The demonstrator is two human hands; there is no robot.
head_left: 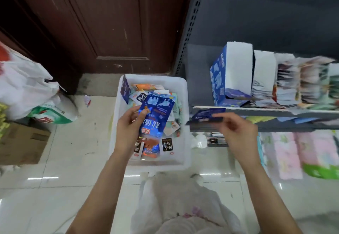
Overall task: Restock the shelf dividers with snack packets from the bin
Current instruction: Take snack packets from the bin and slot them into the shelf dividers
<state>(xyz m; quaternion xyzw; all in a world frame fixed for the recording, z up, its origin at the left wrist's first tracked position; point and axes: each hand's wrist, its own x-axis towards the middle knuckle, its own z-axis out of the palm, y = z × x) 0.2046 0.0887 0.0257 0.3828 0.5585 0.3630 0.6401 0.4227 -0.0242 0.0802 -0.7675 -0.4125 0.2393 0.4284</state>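
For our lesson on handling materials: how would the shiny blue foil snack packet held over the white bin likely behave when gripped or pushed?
The shiny blue foil snack packet looks thin and flat, so probably light and somewhat floppy. Its glossy, reflective surface suggests it may be slippery. The left hand holds it by one edge over the white plastic bin and it stays fairly straight, so it likely has a little stiffness.

I am standing over a glossy pale tiled floor (73, 160), and the white plastic bin (184, 123) is sitting on it straight ahead of me. Left of the bin, a flattened brown cardboard box (20, 142) is lying on the tiles, with a green-and-white sack (55, 112) and a white plastic bag (23, 83) behind it. Right of the bin, the grey shelf (200, 87) is carrying a blue carton (218, 79) and rows of upright packets (297, 83).
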